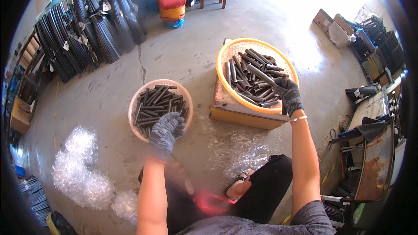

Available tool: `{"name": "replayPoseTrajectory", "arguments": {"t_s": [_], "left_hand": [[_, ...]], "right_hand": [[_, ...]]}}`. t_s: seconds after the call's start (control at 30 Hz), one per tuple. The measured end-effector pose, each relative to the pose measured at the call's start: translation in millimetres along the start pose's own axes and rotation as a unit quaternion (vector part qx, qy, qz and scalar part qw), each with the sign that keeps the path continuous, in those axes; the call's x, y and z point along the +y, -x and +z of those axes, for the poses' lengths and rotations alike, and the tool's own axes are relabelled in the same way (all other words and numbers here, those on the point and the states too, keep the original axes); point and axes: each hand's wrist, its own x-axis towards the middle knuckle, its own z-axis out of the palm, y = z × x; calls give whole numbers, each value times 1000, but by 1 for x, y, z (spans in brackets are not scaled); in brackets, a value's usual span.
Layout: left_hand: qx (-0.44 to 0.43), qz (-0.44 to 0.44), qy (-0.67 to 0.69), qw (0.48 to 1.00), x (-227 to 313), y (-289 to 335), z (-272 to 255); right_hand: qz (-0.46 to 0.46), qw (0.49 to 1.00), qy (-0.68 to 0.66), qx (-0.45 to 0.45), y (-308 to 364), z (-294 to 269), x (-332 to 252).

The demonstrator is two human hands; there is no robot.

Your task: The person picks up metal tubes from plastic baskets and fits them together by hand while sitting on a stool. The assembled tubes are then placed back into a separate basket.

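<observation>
My right hand [288, 92], in a dark grey knit glove, is closed at the right rim of an orange-rimmed basket [222, 77]. A short black tube [284, 107] shows upright in its grip, partly hidden by the fingers. Many similar tubes [249, 76] lie jumbled in that basket. My left hand [165, 132], in a lighter grey glove, hangs over the near edge of a smaller pink basket [132, 101]. Its fingers are curled together, and whatever they hold is hidden. Thinner black tubes [157, 100] fill the pink basket in a loose heap.
A cardboard box [248, 119] supports the orange-rimmed basket; the pink one is on the floor. Crumpled clear plastic wrap [82, 169] lies at left. Long black strips [61, 39] lean far left, near a red-topped stool [172, 11]. A rusty-topped bench [375, 161] stands right.
</observation>
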Motion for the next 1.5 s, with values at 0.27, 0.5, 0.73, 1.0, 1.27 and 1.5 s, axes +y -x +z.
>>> {"name": "replayPoseTrajectory", "arguments": {"t_s": [0.27,0.5,0.73,1.0,1.27,1.5], "left_hand": [[-19,219,-226,949,-5,11,13],[-216,338,-632,663,-11,106,100],[-109,61,-520,845,-26,138,84],[-123,-27,-470,874,-49,159,70],[-179,-67,-188,963,-89,164,55],[-272,41,-365,889,-69,172,58]], "right_hand": [[-119,987,-55,-97,152,4,-26],[-162,961,-49,-219,226,51,-22],[84,943,-313,-73,240,60,-11],[259,821,-492,-130,281,123,51],[179,839,-445,-258,301,133,16],[192,842,-456,-214,288,124,5]]}}
